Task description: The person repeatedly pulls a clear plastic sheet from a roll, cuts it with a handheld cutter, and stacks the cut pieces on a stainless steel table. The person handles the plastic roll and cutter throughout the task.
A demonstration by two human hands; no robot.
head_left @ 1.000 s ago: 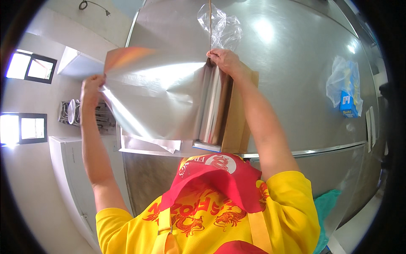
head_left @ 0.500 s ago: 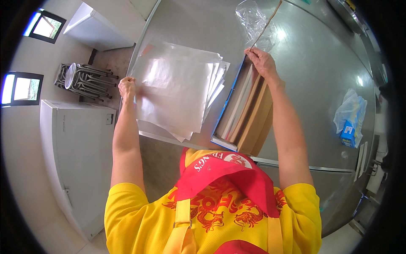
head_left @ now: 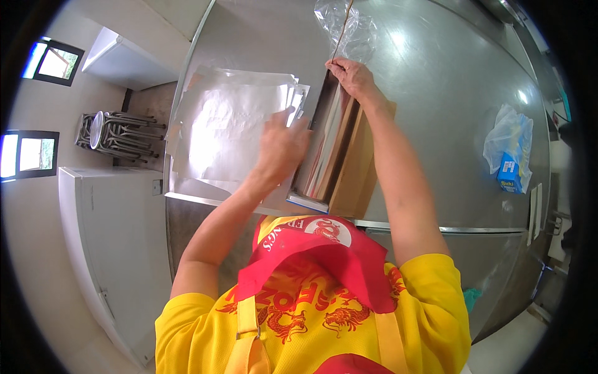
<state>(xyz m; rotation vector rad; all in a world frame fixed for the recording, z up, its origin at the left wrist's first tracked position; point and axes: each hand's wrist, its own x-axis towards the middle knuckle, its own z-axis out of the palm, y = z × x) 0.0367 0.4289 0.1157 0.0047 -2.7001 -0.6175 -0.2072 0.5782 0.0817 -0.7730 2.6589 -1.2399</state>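
My left hand, smeared by motion, is over the right side of a stack of translucent, shiny sheets, beside a long open box. Its fingers are too blurred to read. Inside the box lies a long roll, under a glossy clear surface. At the box's far end my right hand is closed in a pinch on a thin brown strip, which runs away from me past crumpled clear plastic. A brown cardboard flap stands along the box's right side.
All of this rests on a steel table. To the right lies a small blue box with a pale plastic bag. On the left are a white chest-like appliance and stacked metal stools on the floor.
My left hand has left the left edge of the sheets and swung right, across to the box side. My right hand keeps its pinch at the box's far end. The view has shifted slightly.
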